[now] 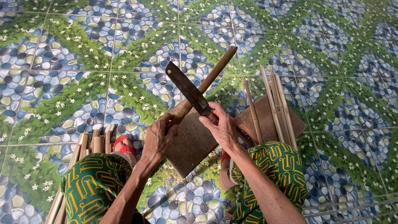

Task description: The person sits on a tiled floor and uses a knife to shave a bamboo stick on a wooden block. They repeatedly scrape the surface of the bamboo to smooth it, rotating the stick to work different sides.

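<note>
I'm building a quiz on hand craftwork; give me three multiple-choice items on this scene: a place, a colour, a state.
1. Where do the thin bamboo strips lie?
A) across the wooden board
B) in a basket
C) on a chair

2. What colour is the sandal strap?
A) red
B) white
C) black

3. What does the right hand do?
A) grips the cleaver
B) rests open
C) holds a cup

Answers: 1 A, they cross the wooden board; 2 A, it shows red; 3 A, fingers wrap the handle of the cleaver.
</note>
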